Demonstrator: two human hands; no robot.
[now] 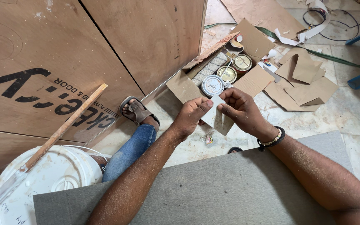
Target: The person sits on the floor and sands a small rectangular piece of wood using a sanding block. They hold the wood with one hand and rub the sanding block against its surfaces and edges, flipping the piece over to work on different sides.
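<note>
I pinch a small pale grey flat square chip (214,109) between both hands, my left hand (190,118) and right hand (241,109) each clamped on an edge. That keeps it level above the grey laminate sheet (230,187) across my lap.

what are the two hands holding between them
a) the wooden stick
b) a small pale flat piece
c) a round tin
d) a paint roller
b: both the left hand and the right hand pinch a small pale flat piece, while the tins sit in the cardboard box beyond.
</note>
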